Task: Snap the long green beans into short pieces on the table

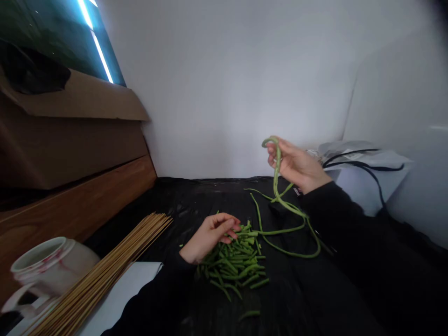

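Pinching a long bean [276,186] centre-right, your right hand [297,168] is closed; your left hand [210,235] curls over cut pieces [238,266], grip unclear; bare table [196,196] beyond them.

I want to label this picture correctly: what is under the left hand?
The left hand rests on a pile of short green bean pieces, which lies on the black sheet. The palm hides what is directly beneath it, so whether it grips any piece cannot be seen.

The left hand [210,235] hides some cut beans [238,268]; skewers [105,273] run off-frame.
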`<state>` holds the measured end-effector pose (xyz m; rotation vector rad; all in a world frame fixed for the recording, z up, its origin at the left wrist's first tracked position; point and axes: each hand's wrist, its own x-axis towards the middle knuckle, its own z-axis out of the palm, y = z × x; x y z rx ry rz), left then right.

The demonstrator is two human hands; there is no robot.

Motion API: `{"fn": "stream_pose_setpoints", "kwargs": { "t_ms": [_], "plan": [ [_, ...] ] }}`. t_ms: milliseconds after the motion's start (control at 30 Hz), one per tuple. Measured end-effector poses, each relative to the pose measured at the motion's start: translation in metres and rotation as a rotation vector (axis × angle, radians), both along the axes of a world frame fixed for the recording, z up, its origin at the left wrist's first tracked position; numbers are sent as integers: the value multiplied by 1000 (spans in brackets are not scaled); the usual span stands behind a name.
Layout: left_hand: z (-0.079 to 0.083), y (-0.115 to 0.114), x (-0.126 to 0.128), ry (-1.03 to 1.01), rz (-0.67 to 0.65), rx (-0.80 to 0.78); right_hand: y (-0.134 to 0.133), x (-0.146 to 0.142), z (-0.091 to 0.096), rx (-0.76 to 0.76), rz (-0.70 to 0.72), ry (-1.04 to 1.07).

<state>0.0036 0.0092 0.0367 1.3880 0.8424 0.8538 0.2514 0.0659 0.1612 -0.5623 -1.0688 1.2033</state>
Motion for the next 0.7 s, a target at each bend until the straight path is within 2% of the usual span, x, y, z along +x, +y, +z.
{"fn": "stream_pose_setpoints", "kwargs": {
  "t_ms": [100,133,167,233,333,500,600,700],
  "plan": [
    [-8,19,-8,-92,105,51,37,-13,-22,-30,-54,-2],
    [-13,24,-10,-110,142,72,49,-14,-27,-26,-40,-78],
    [-19,27,-12,-121,187,98,61,-13,-31,-55,-27,-227],
    [-29,30,-14,-125,292,156,78,-3,-43,-133,-148,-651],
    [-39,29,-17,-78,396,235,93,30,-71,-220,-279,-845],
    [-42,23,-14,40,394,311,100,81,-131,-430,-495,-1150],
    [-43,18,-14,127,353,354,109,89,-158,-484,-547,-1331],
    [-43,15,-16,180,351,381,117,86,-172,-478,-613,-1453]
  ]
}}
